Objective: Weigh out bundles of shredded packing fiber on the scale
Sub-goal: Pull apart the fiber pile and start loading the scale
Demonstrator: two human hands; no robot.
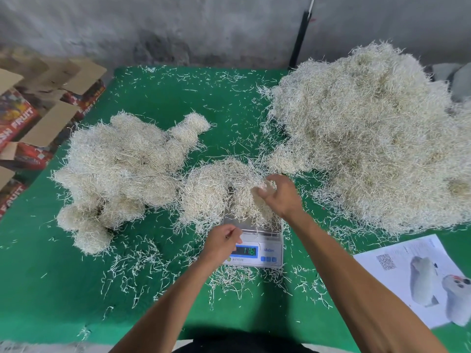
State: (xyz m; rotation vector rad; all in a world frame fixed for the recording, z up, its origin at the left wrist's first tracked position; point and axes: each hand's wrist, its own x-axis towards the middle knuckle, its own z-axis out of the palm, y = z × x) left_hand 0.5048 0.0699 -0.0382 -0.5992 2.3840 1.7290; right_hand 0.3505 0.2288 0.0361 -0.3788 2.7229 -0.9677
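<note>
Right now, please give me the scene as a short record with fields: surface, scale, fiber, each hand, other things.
surface: green table, loose strands scattered over it
scale: digital scale, display lit, digits unclear
fiber on scale: one bundle on the platform
fiber stock: big pile at right
weighed bundles: group at left
right hand: grips fiber on the bundle
left hand: pinches a few strands by the display
other: printed sheet, cartons

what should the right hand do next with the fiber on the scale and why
Probably let go of the tuft and draw clear, so the reading can settle. The right hand pinches fiber in the bundle on the scale, whose display is lit but too blurred to read surely. The left hand partly covers that display and should shift too.
</note>
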